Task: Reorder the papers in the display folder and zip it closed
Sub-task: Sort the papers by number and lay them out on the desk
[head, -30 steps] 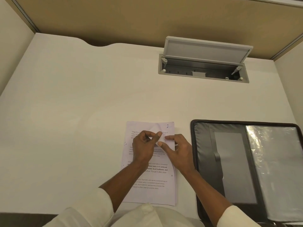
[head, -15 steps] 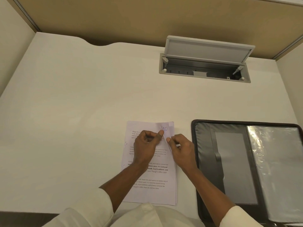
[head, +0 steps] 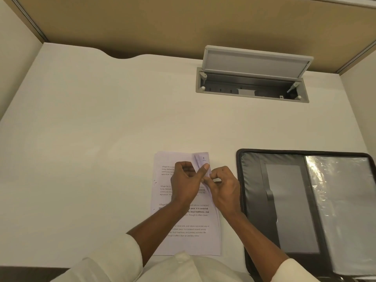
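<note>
A stack of printed papers [head: 183,241] lies on the white desk, near its front edge. My left hand [head: 186,185] pinches the lifted top-right corners of the upper sheets and holds them folded back. My right hand [head: 223,187] pinches the corner edges just beside it. A handwritten "1" shows on the uncovered corner [head: 204,158]. The black display folder [head: 284,200] lies open to the right of the stack, with a clear plastic sleeve [head: 341,210] on its right half.
An open grey cable hatch [head: 252,86] with its lid raised is set into the desk [head: 91,139] at the back right. Tan partition panels wall the desk at the back and sides. My cream sleeves fill the bottom edge.
My hands have leafed through the corner sheets: the number showing at the top-right corner went from 2 to 10 to 1. My right hand moved closer to my left.
</note>
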Demonstrator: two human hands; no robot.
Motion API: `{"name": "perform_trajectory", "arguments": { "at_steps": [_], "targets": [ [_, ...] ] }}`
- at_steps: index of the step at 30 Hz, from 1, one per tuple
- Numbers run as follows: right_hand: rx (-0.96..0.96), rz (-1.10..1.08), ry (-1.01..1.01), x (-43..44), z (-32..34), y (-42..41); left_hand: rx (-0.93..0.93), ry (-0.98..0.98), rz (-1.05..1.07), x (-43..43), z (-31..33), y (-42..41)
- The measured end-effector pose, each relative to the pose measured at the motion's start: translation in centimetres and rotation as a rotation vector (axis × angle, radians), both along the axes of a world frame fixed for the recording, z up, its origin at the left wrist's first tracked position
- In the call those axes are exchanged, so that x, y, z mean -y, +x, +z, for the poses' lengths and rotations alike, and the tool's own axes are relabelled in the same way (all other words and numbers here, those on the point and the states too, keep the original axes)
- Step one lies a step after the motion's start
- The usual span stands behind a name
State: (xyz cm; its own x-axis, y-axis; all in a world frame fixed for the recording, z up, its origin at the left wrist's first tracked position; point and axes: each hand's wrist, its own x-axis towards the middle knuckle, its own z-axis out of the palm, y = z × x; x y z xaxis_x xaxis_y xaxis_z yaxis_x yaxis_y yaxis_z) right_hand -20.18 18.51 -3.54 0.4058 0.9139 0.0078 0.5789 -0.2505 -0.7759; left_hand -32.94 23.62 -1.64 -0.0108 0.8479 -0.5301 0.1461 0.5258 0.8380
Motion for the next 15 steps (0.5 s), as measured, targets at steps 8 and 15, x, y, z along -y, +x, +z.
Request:
{"name": "perform_trajectory", "arguments": {
  "at_steps": [8, 15],
  "targets": [
    [-0.25, -0.065, -0.048, -0.4, 0.1, 0.9, -0.077, 0.005, -0.027, 0.0, -0.5, -0.3],
    [-0.009, -0.127, -0.228, -0.5, -0.4, 2.1, -0.054, -0.002, 0.043, 0.2, -0.5, -1.1]
  ]
}}
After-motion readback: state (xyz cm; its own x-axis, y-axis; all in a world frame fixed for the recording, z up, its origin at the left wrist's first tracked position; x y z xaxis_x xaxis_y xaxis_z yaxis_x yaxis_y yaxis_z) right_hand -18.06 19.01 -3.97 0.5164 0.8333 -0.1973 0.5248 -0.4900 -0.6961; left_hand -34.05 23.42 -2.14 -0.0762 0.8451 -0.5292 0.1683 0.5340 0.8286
